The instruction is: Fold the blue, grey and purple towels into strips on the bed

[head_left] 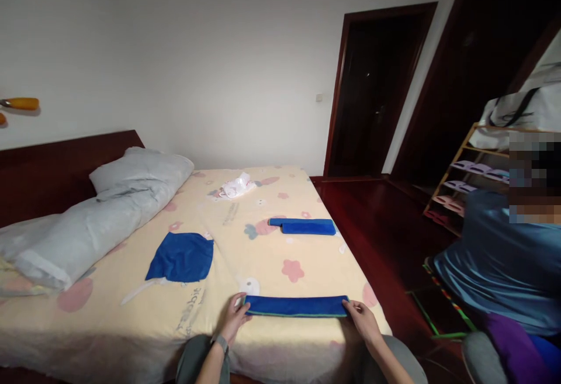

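Note:
A blue cloth (pixel 295 306) with green edging is folded into a long strip near the bed's front edge. Its left end is pinched by my left hand (pixel 235 315), which wears a watch on the wrist. At the strip's right end, my right hand (pixel 363 321) grips the corner between thumb and fingers. Farther back, close to the bed's right side, lies another folded blue cloth (pixel 309 227), with a narrower part sticking out to the left. A third blue cloth (pixel 180 257) is spread out and slightly wrinkled to the left, with something white under its lower edge.
The bed (pixel 245 255) has a patterned cream sheet. A grey quilt (pixel 105 220) is heaped along its left, and a crumpled white bag (pixel 236 185) lies at the back. On the right sits a person in a blue top (pixel 504 255), before a shoe rack (pixel 451 185).

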Demonstrator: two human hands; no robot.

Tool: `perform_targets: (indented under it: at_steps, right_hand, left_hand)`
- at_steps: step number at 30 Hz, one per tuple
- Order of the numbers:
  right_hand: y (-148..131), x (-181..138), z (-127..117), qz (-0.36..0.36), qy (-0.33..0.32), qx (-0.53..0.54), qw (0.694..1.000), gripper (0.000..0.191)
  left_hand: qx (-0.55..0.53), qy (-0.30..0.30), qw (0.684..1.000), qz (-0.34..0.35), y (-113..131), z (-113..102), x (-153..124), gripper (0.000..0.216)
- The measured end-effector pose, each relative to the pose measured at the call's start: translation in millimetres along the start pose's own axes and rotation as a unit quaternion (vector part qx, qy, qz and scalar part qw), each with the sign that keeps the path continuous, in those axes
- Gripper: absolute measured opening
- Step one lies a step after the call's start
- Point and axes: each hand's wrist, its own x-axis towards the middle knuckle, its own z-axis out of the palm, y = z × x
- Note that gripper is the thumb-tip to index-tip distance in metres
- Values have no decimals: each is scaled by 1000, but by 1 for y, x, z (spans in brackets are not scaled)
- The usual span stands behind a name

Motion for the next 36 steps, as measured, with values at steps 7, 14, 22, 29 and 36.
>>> perform_targets:
  at_steps: [7,14,22,29,36]
  right_hand:
    - [-13,20,-13,-15,-4,28,999,54]
    - [-44,110,-23,-20,30,96,995,64]
    - [-55,264,-12,-22,90,45,995,76]
    - [-19,321,8,-8,128,-123,984,64]
    - [-21,288,6,-23,157,-153,975,74]
  left_hand:
    - [6,-48,999,22,21,15,22,81]
    - [36,-70,993,88,65,68,110,75]
    - [138,-49,974,171,86,144,258,52]
    - [319,59,923,206,52,179,294,37]
    - [458,106,844,259,49,178,268,50]
